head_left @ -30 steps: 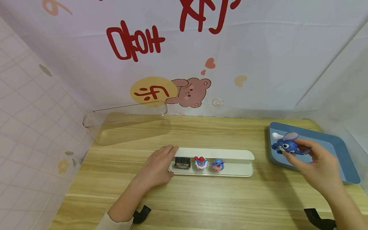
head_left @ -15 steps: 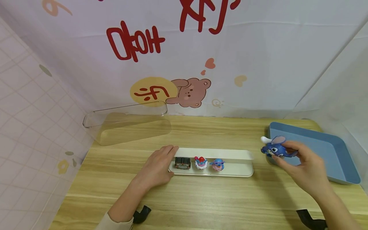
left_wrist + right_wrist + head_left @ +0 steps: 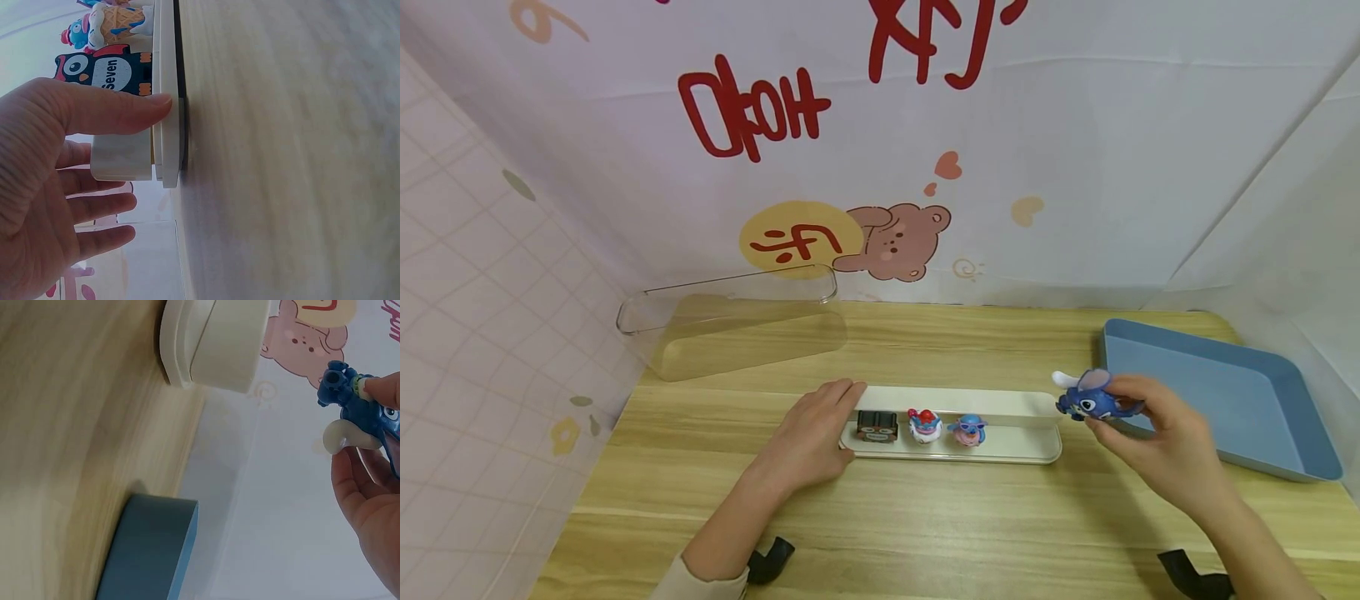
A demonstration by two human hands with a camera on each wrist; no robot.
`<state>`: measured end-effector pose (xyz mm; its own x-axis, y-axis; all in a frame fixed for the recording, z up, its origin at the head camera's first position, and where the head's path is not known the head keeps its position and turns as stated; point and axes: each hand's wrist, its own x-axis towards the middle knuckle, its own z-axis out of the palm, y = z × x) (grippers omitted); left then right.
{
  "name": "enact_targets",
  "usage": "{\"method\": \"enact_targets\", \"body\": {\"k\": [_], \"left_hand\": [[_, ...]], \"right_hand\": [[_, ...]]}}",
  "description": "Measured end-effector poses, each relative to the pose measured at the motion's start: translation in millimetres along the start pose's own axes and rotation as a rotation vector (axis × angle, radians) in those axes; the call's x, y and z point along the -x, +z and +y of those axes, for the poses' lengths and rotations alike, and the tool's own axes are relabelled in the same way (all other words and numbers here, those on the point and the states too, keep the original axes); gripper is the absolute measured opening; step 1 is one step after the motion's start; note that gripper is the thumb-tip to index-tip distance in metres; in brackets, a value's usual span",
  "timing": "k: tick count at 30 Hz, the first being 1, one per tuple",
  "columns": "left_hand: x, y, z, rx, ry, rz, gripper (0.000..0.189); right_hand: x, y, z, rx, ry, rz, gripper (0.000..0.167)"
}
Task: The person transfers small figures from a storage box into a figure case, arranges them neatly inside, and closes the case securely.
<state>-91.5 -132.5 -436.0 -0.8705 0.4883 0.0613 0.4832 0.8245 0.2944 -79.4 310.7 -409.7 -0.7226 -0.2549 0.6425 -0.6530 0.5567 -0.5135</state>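
Note:
My right hand point(image 3: 1172, 442) pinches a blue Stitch figurine point(image 3: 1093, 400) between thumb and fingers, raised at the right end of a cream two-step display base point(image 3: 1022, 446). In the right wrist view the figurine point(image 3: 359, 415) shows a white rounded part at the fingertips. My left hand point(image 3: 812, 433) holds the base's left end, its thumb point(image 3: 137, 112) on the front edge and its fingers behind the raised step. Along the lower step stand a dark owl-faced figurine point(image 3: 877, 426), a red, white and blue figurine point(image 3: 925, 426) and a blue figurine with sunglasses point(image 3: 970, 430).
A blue tray point(image 3: 1225, 392) lies at the right, close to my right hand. A clear plastic cover point(image 3: 737, 333) stands at the back left. White printed cloth point(image 3: 1075, 150) walls in the wooden table point(image 3: 925, 525) at the back and sides.
My right hand has carried the Stitch figurine leftward from over the blue tray to the right end of the base. The left hand and the base have stayed in place.

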Motion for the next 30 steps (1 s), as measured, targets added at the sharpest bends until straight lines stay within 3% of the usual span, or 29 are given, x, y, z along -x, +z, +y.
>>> {"method": "enact_targets", "body": {"k": [8, 16, 30], "left_hand": [[0.6, -0.1, -0.6, -0.002, 0.002, -0.009, 0.092], [0.4, 0.1, -0.7, -0.005, 0.004, -0.01, 0.093], [0.8, -0.6, -0.2, -0.014, 0.005, -0.013, 0.092]], "right_hand": [[1.2, 10.9, -3.0, 0.039, -0.024, -0.058, 0.063], [3.7, 21.1, -1.7, -0.035, -0.076, -0.103, 0.055], [7.9, 35.7, -3.7, -0.061, -0.06, -0.212, 0.039]]}}
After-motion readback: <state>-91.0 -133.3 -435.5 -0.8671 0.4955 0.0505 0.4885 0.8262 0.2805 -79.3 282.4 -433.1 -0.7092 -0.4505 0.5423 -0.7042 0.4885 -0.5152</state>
